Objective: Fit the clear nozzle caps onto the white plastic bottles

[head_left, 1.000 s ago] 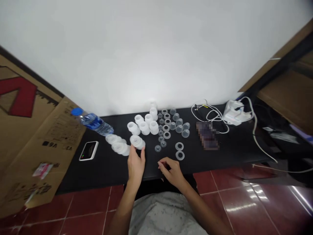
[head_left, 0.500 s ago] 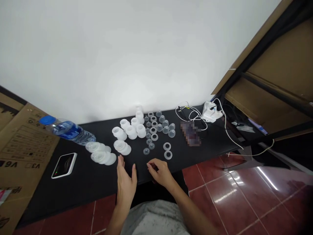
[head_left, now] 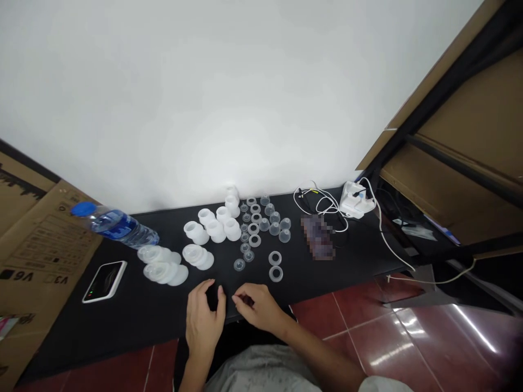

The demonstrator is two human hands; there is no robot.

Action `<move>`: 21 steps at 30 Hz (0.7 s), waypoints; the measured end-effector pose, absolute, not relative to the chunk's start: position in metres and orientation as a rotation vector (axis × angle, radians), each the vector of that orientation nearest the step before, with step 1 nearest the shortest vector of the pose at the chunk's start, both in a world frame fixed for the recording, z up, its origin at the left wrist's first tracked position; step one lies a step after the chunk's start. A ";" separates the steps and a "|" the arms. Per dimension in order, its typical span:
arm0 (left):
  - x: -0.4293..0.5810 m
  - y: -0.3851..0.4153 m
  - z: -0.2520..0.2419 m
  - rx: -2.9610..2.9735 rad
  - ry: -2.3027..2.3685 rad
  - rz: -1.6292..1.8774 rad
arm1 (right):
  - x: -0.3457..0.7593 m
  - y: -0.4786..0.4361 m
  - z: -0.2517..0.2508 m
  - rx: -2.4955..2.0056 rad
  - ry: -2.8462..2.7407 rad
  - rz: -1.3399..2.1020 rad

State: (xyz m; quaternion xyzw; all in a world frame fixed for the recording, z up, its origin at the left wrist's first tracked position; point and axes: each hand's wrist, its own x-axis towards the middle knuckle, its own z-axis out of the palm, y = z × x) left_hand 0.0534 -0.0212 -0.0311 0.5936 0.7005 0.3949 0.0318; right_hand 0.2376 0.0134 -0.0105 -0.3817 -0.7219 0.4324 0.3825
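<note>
My left hand (head_left: 204, 314) is held just over the table's front edge, thumb apart from the fingers, with nothing visible in it. Beside it, my right hand (head_left: 257, 307) is closed, thumb and forefinger together; whether something small is in them is hidden. Ahead of the left hand stands a small white bottle with a clear top (head_left: 198, 256), and two similar bottles (head_left: 163, 272) are farther left. Several open-necked white bottles (head_left: 214, 230) stand behind. Beyond the right hand lie clear teats (head_left: 239, 264), flat translucent rings (head_left: 275, 273) and clear domed caps (head_left: 285, 235).
On the left, a blue-capped water bottle (head_left: 122, 228) leans at a slant near a white-framed device (head_left: 105, 281) and a cardboard box (head_left: 44, 256). At right are a blurred-out object (head_left: 318, 237), white cables and a white power adapter (head_left: 357, 200). A white wall rises behind the black table (head_left: 134, 321).
The view has shifted a little, so the table sits lower in it. Both hands have drawn slightly left and nearer my body. My left fingers have bent more; the bottles and parts stay put.
</note>
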 end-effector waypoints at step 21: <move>0.045 -0.006 0.006 1.473 1.810 1.305 | 0.243 0.012 -0.001 -0.998 -1.905 1.125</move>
